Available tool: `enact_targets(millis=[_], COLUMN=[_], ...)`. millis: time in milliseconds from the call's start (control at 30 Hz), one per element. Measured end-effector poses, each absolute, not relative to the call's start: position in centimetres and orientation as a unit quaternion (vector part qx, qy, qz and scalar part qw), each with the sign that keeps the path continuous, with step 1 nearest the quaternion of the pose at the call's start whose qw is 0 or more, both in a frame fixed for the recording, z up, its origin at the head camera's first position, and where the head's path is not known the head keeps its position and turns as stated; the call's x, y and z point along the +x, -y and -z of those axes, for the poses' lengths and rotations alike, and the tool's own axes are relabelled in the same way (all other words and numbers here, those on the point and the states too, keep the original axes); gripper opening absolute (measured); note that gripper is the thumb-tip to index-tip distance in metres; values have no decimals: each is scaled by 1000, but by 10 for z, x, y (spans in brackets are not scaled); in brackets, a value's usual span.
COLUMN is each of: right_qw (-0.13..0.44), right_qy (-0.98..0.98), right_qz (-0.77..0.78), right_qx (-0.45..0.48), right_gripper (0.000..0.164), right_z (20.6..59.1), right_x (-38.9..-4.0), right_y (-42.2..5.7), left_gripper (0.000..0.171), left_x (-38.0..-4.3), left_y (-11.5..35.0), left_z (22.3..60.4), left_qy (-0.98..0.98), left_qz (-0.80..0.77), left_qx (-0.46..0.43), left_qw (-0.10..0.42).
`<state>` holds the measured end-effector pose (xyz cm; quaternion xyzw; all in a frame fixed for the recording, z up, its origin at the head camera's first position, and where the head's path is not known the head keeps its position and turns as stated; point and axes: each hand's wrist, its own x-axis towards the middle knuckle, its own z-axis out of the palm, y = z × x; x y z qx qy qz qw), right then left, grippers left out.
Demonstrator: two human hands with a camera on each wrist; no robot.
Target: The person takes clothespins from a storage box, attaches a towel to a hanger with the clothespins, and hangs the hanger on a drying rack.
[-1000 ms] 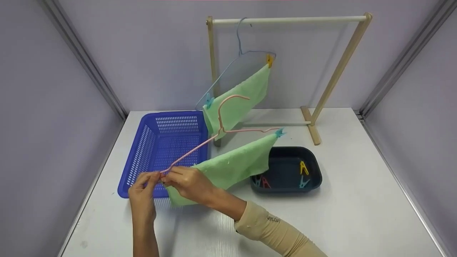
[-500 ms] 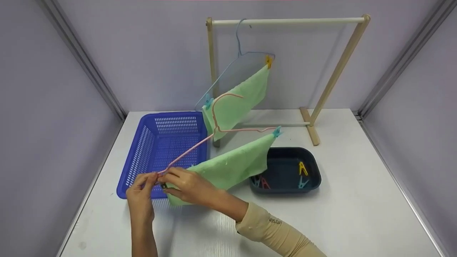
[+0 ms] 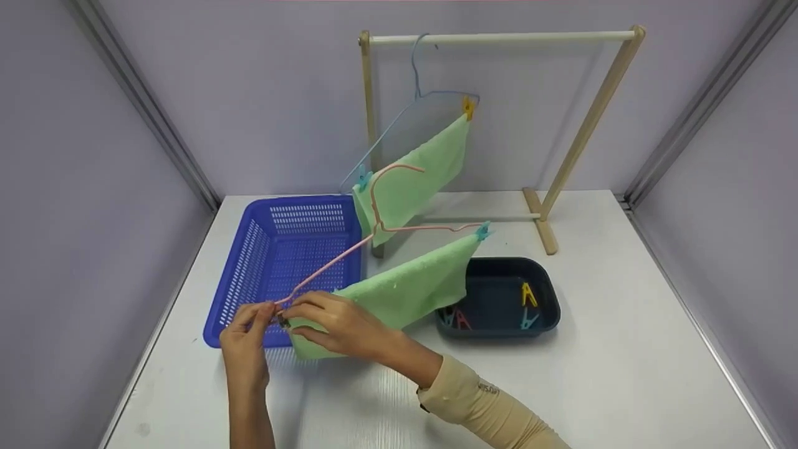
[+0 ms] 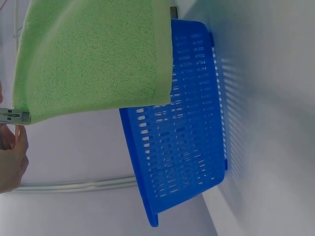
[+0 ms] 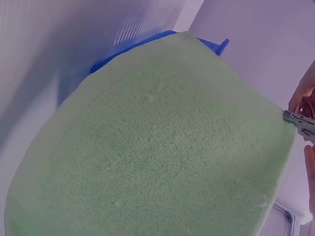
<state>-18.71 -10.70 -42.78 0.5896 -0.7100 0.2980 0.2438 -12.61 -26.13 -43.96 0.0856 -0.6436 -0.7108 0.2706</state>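
Note:
My left hand (image 3: pixel 244 337) pinches the left end of a pink clothes hanger (image 3: pixel 336 260). From the hanger hangs a light green towel (image 3: pixel 405 290), its right corner held by a light blue clothespin (image 3: pixel 484 231). A grey clothespin (image 4: pixel 15 116) bites the towel's left corner, beside my left fingertips. My right hand (image 3: pixel 340 324) is at this clothespin, thumb and fingers parted around it. In the right wrist view the clothespin (image 5: pixel 299 121) sits on the towel corner, with a gap to the finger below it.
A blue basket (image 3: pixel 218 312) stands behind the hands. A dark tray (image 3: pixel 548 299) holds several clothespins. On the wooden-ended rack (image 3: pixel 530 36) hangs a blue hanger (image 3: pixel 416 68) with another green towel (image 3: pixel 430 159), clipped by yellow and light blue clothespins.
The pink hanger and towel have shifted slightly left. My right thumb and fingers have spread from their pinch, and the grey clothespin now shows between them. My left hand keeps its pinch.

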Motion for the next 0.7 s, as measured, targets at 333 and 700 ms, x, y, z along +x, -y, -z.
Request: enact_targets(millis=[333,700], right_qw=[265,271], right_qy=[702,693], right_qz=[-332,-398], right_qx=[572,537], right_gripper=[15,13], right_z=[422,420], right_x=[-189,-197], right_y=[87,63], left_gripper=[16,18], left_x=[-127,-125], left_y=[262,261], left_z=[440,438], left_qy=[615,626], left_qz=[735,725], left_qx=[79,113], left_qw=[275,263])
